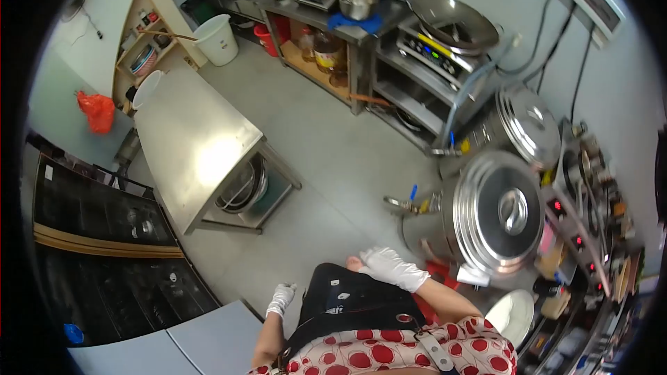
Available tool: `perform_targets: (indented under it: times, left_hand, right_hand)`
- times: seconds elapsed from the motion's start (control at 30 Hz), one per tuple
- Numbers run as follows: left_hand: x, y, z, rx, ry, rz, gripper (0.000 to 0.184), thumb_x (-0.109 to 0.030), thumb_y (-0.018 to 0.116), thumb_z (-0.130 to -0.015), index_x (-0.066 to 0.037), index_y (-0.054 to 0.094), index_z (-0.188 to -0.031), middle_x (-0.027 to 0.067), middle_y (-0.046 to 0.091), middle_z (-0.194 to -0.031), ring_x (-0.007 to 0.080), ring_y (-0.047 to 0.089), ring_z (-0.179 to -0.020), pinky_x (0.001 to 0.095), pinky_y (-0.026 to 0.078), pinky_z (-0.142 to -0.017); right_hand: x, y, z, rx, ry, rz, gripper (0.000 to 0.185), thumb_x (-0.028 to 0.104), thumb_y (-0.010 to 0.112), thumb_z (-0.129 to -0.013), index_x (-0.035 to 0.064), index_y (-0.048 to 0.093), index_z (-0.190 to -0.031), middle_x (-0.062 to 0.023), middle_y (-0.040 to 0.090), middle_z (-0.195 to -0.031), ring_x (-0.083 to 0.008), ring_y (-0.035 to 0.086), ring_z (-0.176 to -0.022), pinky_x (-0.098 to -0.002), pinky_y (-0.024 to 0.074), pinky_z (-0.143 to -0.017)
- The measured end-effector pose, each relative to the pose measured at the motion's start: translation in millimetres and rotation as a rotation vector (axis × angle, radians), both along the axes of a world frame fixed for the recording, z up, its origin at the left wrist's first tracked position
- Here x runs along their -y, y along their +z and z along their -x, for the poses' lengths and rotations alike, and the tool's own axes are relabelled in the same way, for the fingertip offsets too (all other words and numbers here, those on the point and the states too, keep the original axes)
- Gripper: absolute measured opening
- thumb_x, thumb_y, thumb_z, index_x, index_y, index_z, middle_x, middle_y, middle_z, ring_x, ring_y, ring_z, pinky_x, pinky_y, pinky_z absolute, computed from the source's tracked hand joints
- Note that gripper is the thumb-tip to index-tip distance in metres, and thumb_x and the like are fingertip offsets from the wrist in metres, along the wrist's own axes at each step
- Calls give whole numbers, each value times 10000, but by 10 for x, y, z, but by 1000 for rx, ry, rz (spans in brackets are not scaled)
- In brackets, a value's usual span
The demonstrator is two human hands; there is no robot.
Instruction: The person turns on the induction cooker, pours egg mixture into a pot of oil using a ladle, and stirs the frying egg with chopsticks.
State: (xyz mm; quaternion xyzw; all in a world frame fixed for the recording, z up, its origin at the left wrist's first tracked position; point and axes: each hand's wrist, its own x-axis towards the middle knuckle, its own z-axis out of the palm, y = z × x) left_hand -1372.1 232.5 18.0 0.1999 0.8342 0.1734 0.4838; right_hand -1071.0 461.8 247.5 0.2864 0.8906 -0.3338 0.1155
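My left hand (281, 298), in a white glove, hangs beside the left edge of a black apron (347, 298); its fingers are too small and blurred to read. In another white glove, my right hand (389, 267) is in front of the apron's right side, fingers curled together. A small pinkish patch (354, 264) shows at its fingertips, and I cannot tell whether it is skin or a held thing. Just beyond this hand stands a big steel pot (424, 232) with a domed lid (497, 214) and a blue-handled tap (410, 203).
A steel table (187, 132) stands at the left, above black cabinets (111, 264). A second lidded pot (524, 125) is at the right. Along the back are a wok (451, 21) on a cooker, a steel bowl (359, 3) and a white bin (217, 40).
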Motion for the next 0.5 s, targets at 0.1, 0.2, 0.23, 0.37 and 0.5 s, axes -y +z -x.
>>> perform_targets:
  times: [0.1,0.2,0.23,0.37,0.5]
  left_hand:
    - [-700,171,498,-64,94,-135,227,-190,596,-852,4,650,-955,73,644,-734,140,598,-653,270,475,-632]
    - [-1697,449,843,-101,153,-352,212,-175,582,-859,13,645,-935,82,650,-764,143,601,-679,270,474,-653]
    - [-2117,645,953,-162,103,-463,204,-164,577,-861,18,641,-927,88,653,-781,142,602,-699,268,474,-668]
    - [-3615,894,1316,-107,36,-698,191,-146,560,-871,24,634,-918,105,660,-840,148,609,-762,273,474,-711]
    - [-4957,948,1739,31,68,-732,188,-146,564,-873,21,635,-921,101,653,-806,149,607,-748,270,473,-694]
  right_hand:
    - [-793,-55,638,-296,-7,-180,316,309,562,-829,0,564,-893,-204,607,-835,-372,594,-834,-448,455,-762]
    - [-1620,-67,1279,-164,27,-68,446,354,487,-868,-10,541,-1120,-231,579,-1048,-376,549,-990,-430,431,-870]
    - [-1849,-41,1462,-273,-32,-92,372,331,514,-857,9,578,-1033,-210,604,-990,-369,571,-934,-428,447,-833]
    - [-2835,-50,1970,-421,-215,-30,334,316,530,-864,43,622,-1032,-177,624,-1019,-356,588,-944,-393,465,-842]
    - [-4132,-95,2369,-509,-558,160,274,210,568,-889,4,616,-1063,-133,650,-987,-235,609,-944,-305,455,-861]
